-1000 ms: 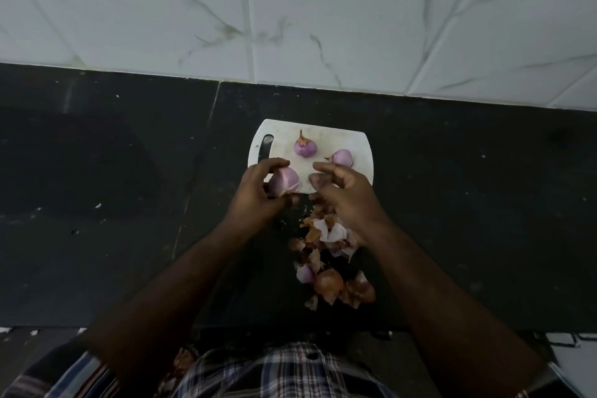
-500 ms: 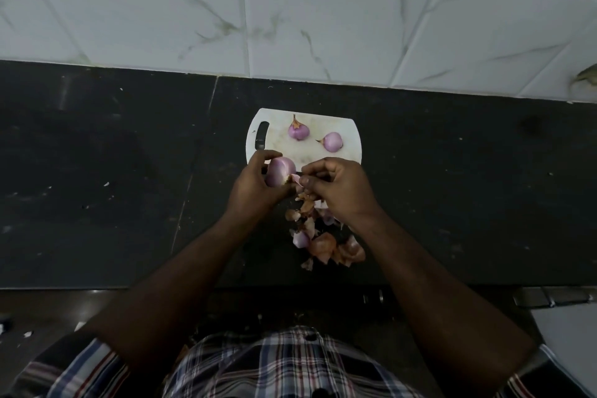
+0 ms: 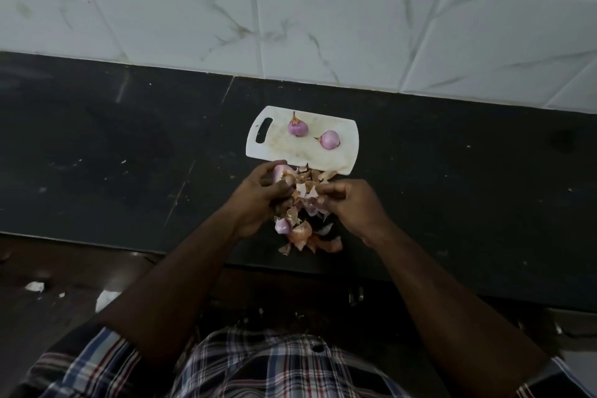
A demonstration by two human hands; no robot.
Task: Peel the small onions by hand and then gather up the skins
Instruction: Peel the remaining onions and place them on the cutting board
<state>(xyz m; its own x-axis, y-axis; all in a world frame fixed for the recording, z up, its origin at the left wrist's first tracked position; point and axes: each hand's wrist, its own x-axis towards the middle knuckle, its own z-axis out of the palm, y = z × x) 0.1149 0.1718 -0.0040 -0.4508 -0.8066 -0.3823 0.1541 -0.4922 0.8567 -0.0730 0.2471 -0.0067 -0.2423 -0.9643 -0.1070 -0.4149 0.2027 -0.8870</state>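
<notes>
Peeling is under way on the third small purple onion (image 3: 280,172).
Left hand (image 3: 258,200) grips it at the white plastic cutting board's (image 3: 347,152) 6 o'clock edge; right hand (image 3: 350,203) pinches papery skin (image 3: 310,193). Two peeled onions (image 3: 298,128) sit at 12; brown skins pile (image 3: 303,234) lies on the black table (image 3: 129,145), to be gathered next.

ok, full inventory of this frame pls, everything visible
cutting board: 1, white with a handle slot, on the counter near the wall
peeled onions on the board: 2, purple, one towards the slot end, one to its right
onion in hand: 1, purple, partly peeled, in the left hand
onion skins: loose pile, orange-brown and pale purple, on the counter from the board's near edge to the counter's front edge
counter: 1, black, some white specks
wall tiles: white, grey veining, behind the counter
checked shirt: 1, blue, red and white, bottom of frame
left hand: grips the onion
right hand: pinches a piece of skin beside the onion
</notes>
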